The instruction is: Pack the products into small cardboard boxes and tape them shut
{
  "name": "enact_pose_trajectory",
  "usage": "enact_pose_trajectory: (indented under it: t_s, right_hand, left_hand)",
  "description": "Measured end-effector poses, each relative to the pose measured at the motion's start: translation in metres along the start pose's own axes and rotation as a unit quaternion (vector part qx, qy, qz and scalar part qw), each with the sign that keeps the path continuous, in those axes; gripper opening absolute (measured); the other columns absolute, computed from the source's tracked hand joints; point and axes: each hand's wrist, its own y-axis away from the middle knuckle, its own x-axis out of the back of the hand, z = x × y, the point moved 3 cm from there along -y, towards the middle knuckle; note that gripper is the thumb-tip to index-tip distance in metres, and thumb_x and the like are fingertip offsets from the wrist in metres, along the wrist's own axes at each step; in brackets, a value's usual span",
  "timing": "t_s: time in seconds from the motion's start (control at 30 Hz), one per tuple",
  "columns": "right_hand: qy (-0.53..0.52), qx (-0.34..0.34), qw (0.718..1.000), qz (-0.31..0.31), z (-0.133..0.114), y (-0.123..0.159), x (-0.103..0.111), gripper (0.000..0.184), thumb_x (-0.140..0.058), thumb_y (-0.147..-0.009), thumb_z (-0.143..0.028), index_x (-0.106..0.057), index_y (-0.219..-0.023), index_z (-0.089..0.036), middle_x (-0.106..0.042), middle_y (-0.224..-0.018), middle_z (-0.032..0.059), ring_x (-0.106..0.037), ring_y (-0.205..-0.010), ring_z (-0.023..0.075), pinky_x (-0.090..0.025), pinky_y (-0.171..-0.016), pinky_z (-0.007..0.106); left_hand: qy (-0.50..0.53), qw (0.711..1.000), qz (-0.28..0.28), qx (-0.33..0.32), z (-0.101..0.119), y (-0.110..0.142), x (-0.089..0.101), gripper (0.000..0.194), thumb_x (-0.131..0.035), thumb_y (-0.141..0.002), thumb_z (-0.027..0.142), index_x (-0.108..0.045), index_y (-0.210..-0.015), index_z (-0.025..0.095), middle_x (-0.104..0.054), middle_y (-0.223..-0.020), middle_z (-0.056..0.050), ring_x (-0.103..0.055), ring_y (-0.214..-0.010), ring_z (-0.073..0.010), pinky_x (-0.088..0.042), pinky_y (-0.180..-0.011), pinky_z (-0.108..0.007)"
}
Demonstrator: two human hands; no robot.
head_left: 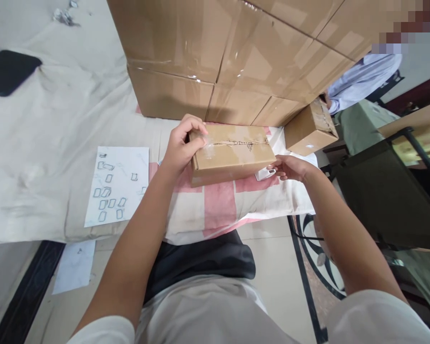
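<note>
Steadying works best with even, light pressure. Near the cardboard stack point(179, 43), on the wearer's side, lies the taped carton point(232, 169). The left hand point(179, 145) is bent over its left end, thumb and fingers closed on the corner. The right hand point(294, 168) reaches in low, half-curled, at the white item point(263, 175) — whether gripping, I cannot tell.

A pale tiled floor point(267, 258) shows at the bottom center, its dark-and-pink curved inlay point(320, 258) at lower right. A dark border strip point(30, 291) crosses the lower left. A dark-framed chair point(383, 196) stands at right, below a pale wall point(421, 52) at upper right.
</note>
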Motion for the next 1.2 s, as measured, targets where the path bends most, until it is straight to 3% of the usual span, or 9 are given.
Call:
enact_pose_trajectory:
  t_s: [0.33, 0.43, 0.6, 0.73, 0.83, 0.93, 1.07, 1.2]
  right_hand:
    - [-0.022, 0.007, 0.998, -0.060, 0.007, 0.001, 0.000, 0.019, -0.074, -0.080, -0.028, -0.061, -0.073, -0.015, -0.047, -0.056, -0.0044, -0.025, -0.040, 0.0046, -0.019, -0.038, 0.023]
    - [-0.026, 0.023, 0.999, -0.032, 0.010, 0.000, -0.004, 0.026, -0.076, -0.078, -0.024, -0.053, -0.067, -0.017, -0.040, -0.052, -0.0069, -0.026, -0.038, 0.0035, -0.019, -0.037, 0.021]
    - [-0.019, 0.030, 0.998, 0.044, 0.014, -0.002, -0.010, 0.033, -0.074, -0.083, -0.025, -0.045, -0.066, -0.022, -0.040, -0.047, -0.0047, -0.058, -0.044, 0.0162, -0.030, -0.035, 0.023]
    - [-0.044, 0.032, 0.997, 0.053, 0.015, 0.001, -0.012, 0.033, -0.073, -0.087, -0.030, -0.046, -0.069, -0.022, -0.044, -0.051, -0.0032, -0.072, -0.055, 0.0250, -0.037, -0.034, 0.023]
    - [-0.059, 0.048, 0.995, 0.067, 0.014, 0.008, -0.014, 0.032, -0.076, -0.087, -0.029, -0.049, -0.073, -0.020, -0.062, -0.066, 0.0051, -0.076, -0.060, 0.0265, -0.051, -0.040, 0.026]
    - [-0.074, 0.067, 0.991, 0.093, 0.017, 0.016, -0.018, 0.025, -0.077, -0.087, -0.026, -0.055, -0.078, -0.018, -0.069, -0.074, 0.0104, -0.077, -0.063, 0.0280, -0.064, -0.054, 0.035]
    - [-0.103, 0.133, 0.976, 0.135, 0.028, 0.021, -0.026, 0.023, -0.081, -0.082, -0.021, -0.060, -0.073, -0.017, -0.069, -0.068, 0.0093, -0.075, -0.064, 0.0220, -0.066, -0.063, 0.031]
    - [-0.142, 0.237, 0.949, 0.151, 0.041, 0.024, -0.033, 0.041, -0.083, -0.077, -0.021, -0.048, -0.055, -0.020, -0.063, -0.062, 0.0042, -0.071, -0.066, 0.0156, -0.062, -0.067, 0.024]
  left_hand:
    - [0.002, 1.000, 0.008, 0.008, -0.003, 0.000, 0.000, 0.013, -0.068, -0.074, 0.016, -0.065, -0.080, 0.028, -0.062, -0.095, -0.003, -0.061, -0.105, -0.0251, -0.048, -0.103, -0.049]
    - [0.002, 1.000, 0.009, 0.008, -0.003, 0.000, 0.000, 0.013, -0.068, -0.073, 0.017, -0.065, -0.080, 0.027, -0.062, -0.095, -0.003, -0.062, -0.104, -0.0252, -0.048, -0.102, -0.048]
    - [-0.004, 1.000, 0.006, 0.009, -0.003, 0.001, 0.001, 0.012, -0.069, -0.075, 0.018, -0.064, -0.081, 0.027, -0.062, -0.098, -0.003, -0.062, -0.105, -0.0254, -0.048, -0.102, -0.049]
    - [-0.005, 1.000, 0.004, 0.005, -0.003, 0.001, 0.000, 0.010, -0.069, -0.077, 0.020, -0.064, -0.081, 0.027, -0.061, -0.096, -0.003, -0.062, -0.106, -0.0253, -0.048, -0.102, -0.049]
    - [-0.005, 1.000, 0.007, 0.004, -0.003, 0.001, 0.000, 0.009, -0.070, -0.079, 0.022, -0.064, -0.081, 0.027, -0.061, -0.096, -0.003, -0.062, -0.106, -0.0249, -0.049, -0.102, -0.048]
    - [-0.002, 1.000, 0.006, 0.006, -0.003, 0.001, 0.000, 0.008, -0.071, -0.080, 0.023, -0.064, -0.081, 0.027, -0.061, -0.096, -0.003, -0.062, -0.106, -0.0245, -0.048, -0.102, -0.047]
    - [0.002, 1.000, 0.009, 0.006, -0.003, 0.001, 0.000, 0.009, -0.071, -0.079, 0.021, -0.064, -0.080, 0.027, -0.061, -0.097, -0.003, -0.062, -0.107, -0.0248, -0.048, -0.102, -0.047]
    - [0.000, 1.000, 0.006, 0.005, -0.004, 0.001, 0.000, 0.010, -0.069, -0.079, 0.019, -0.064, -0.081, 0.028, -0.061, -0.098, -0.003, -0.062, -0.108, -0.0253, -0.048, -0.103, -0.048]
